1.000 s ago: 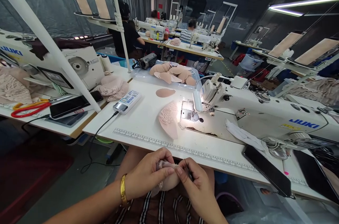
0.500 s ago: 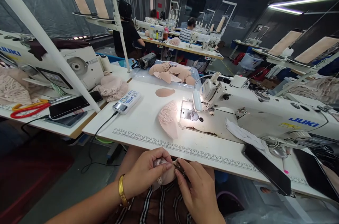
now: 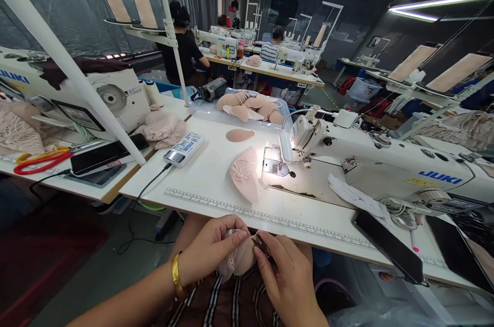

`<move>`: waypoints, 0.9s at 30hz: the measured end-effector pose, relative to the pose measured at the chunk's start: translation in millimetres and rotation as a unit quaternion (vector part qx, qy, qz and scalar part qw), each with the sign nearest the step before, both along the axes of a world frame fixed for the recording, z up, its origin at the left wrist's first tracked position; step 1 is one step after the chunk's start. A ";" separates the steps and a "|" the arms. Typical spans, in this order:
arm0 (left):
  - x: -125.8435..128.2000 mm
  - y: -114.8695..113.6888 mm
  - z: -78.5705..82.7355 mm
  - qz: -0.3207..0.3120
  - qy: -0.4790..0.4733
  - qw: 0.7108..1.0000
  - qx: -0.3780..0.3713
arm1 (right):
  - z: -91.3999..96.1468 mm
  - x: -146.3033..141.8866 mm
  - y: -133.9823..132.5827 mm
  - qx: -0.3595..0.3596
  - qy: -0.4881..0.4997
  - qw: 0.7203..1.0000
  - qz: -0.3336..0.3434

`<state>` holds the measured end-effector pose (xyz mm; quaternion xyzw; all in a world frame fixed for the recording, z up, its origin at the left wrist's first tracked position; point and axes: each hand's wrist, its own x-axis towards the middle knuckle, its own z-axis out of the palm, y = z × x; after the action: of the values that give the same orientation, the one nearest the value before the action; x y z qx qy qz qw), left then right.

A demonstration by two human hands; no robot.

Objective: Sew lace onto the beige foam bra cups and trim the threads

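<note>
Over my lap, below the table's front edge, my left hand (image 3: 210, 252) pinches a small beige lace-covered cup piece (image 3: 236, 260). A gold bangle is on that wrist. My right hand (image 3: 287, 278) is closed on small dark thread snips (image 3: 261, 244), whose tip touches the top edge of the piece. On the white table (image 3: 208, 183) lies another lace cup (image 3: 245, 175) beside the lit needle plate of the white Juki sewing machine (image 3: 370, 167). A plain beige pad (image 3: 239, 135) rests farther back.
A clear tray of beige cups (image 3: 250, 105) sits at the table's far edge, a corded device (image 3: 184, 148) at left, a black phone (image 3: 388, 247) at right. The left table holds another machine, red scissors (image 3: 40, 159) and a phone. Other people sew at the back.
The snips in my right hand moved up to the piece's top edge. My left fingers shifted their pinch slightly. Everything on the table stayed put.
</note>
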<state>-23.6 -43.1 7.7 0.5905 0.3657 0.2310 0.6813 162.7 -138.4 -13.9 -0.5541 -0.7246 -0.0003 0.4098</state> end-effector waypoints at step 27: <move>-3.2 -3.5 -3.9 0.020 0.038 0.996 0.079 | -8.3 -2.8 -1.8 0.032 -0.069 0.997 -0.012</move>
<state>-26.8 -46.6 3.9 0.6438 0.3836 0.2497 0.6132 159.9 -140.2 -22.2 -0.5482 -0.7442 -0.0665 0.3758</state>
